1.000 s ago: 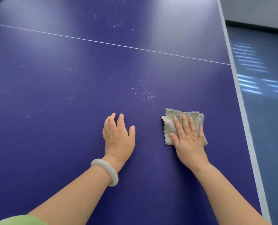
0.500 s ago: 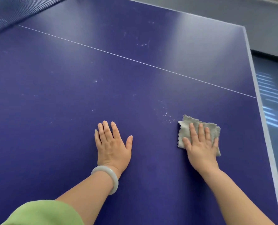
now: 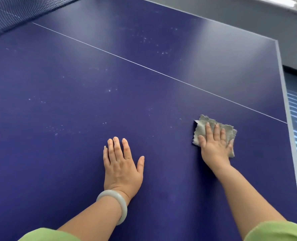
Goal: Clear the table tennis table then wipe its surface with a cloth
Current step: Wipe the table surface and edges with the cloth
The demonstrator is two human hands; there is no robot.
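With straight fingers the right hand point(image 3: 215, 148) is pressing the grey cloth point(image 3: 200, 131) flat near the right edge of the table point(image 3: 57, 171) while the open left hand point(image 3: 121, 164) is resting on it, so the cloth is probably risking bunching and missing the white specks point(image 3: 57, 130) farther left.

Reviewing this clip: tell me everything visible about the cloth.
The cloth is small, grey and soft-looking, with scalloped edges, folded into a rough square. It lies flat on the blue table near its right edge, just short of the white line. The right hand presses on it with straight fingers, covering its middle.
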